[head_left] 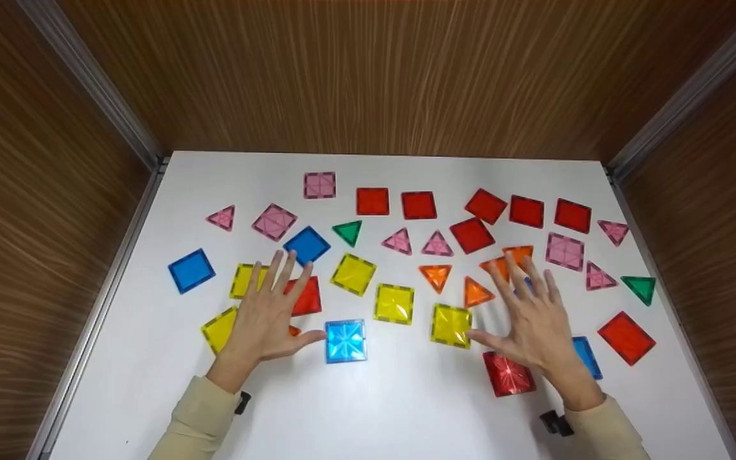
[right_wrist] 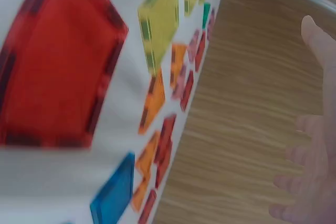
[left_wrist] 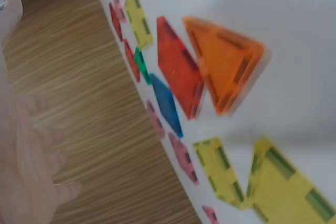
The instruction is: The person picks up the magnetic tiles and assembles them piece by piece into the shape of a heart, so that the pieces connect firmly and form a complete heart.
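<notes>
Both hands are spread with straight fingers over flat magnetic tiles, holding nothing. My left hand [head_left: 266,319] hovers above yellow square tiles [head_left: 219,329], a red square tile [head_left: 306,296] and an orange triangle tile [left_wrist: 226,61], which it mostly hides in the head view. Its thumb tip overlaps the edge of a light blue square tile [head_left: 345,342]. My right hand [head_left: 534,326] is over a partly hidden blue tile [head_left: 586,356], with its thumb at a yellow square tile [head_left: 451,325]. A red square tile [head_left: 510,374] lies below that thumb, and orange triangle tiles [head_left: 494,267] show at the fingertips.
More tiles lie scattered on the white table [head_left: 381,409]: red squares [head_left: 526,211] and a pink square [head_left: 320,185] toward the back, a green triangle [head_left: 639,289] at the right, a blue square [head_left: 191,271] at the left. Wood-grain panels [head_left: 381,76] enclose the back and sides.
</notes>
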### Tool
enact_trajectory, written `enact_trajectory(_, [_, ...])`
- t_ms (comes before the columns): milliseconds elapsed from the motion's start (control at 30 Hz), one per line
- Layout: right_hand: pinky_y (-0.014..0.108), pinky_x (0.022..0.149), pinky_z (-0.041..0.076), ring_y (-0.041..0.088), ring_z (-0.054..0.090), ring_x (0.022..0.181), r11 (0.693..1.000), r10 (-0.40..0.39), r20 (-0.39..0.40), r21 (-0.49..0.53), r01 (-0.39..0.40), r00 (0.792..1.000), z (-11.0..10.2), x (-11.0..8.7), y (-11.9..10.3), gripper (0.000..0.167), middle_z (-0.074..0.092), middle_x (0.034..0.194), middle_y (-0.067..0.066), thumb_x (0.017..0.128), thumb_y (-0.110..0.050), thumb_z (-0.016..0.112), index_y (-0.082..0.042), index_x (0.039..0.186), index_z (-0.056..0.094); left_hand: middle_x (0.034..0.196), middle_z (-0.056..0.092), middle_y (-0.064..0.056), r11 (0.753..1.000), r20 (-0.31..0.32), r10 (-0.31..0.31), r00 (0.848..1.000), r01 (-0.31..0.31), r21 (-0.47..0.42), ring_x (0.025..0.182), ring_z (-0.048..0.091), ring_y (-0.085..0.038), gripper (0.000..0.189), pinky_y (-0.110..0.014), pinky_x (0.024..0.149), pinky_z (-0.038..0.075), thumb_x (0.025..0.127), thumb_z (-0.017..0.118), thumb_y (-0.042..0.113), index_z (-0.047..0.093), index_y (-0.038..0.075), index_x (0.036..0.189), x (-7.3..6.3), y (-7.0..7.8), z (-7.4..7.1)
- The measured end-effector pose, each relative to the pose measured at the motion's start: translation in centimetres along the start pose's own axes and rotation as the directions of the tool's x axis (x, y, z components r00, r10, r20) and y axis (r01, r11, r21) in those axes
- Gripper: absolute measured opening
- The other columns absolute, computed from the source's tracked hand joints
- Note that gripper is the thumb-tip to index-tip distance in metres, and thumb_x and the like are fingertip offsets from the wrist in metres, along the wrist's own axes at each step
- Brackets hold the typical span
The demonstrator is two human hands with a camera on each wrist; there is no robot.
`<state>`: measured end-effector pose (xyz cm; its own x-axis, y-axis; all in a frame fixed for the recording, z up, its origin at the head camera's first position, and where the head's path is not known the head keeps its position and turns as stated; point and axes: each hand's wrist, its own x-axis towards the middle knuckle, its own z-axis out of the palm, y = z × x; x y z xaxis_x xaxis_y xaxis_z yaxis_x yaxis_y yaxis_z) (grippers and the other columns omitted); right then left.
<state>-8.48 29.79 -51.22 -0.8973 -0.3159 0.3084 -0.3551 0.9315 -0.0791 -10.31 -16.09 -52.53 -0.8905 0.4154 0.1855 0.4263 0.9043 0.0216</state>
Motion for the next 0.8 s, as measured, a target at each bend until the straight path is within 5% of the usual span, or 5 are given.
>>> enact_trajectory(167, [0.071,0.126,0.023,0.044,0.027,0.159,0.997,-0.072,0.016,0.021,0.071,0.997,1.9,0.9,-1.7,0.113,0.031,0.174,0.014,0.083,-0.098,0.034,-0.019,0.165,0.036,0.174,0.029,-0.017,0.999,0.049,0.049,0.998,-0.049,-0.013,0.162,0.026,-0.04,0.112,-0.068,0.128,0.024,0.081,0.061,0.084,0.031,0.019,0.167,-0.3,1.2,1.6])
enact_trajectory(367, [0.07,0.124,0.031,0.043,0.036,0.156,0.99,-0.141,0.117,0.031,0.138,0.983,4.3,2.0,-3.8,0.103,0.038,0.171,0.013,0.085,-0.084,0.057,-0.02,0.164,0.039,0.174,0.03,-0.014,0.994,0.123,0.105,0.987,-0.106,0.001,0.163,0.025,-0.037,0.109,-0.063,0.13,0.025,0.083,0.055,0.087,0.032,0.02,0.167,-0.9,2.0,3.4])
enact_trajectory(800, [0.065,0.127,0.03,0.039,0.033,0.16,0.971,-0.239,0.363,0.058,0.234,0.901,7.4,4.6,-6.3,0.082,0.039,0.17,0.012,0.097,-0.062,0.065,-0.02,0.163,0.04,0.169,0.042,-0.005,0.977,0.249,0.193,0.949,-0.162,-0.14,0.159,0.035,-0.033,0.085,-0.061,0.131,0.024,0.095,0.053,0.076,0.04,0.027,0.163,-2.3,3.0,5.5])
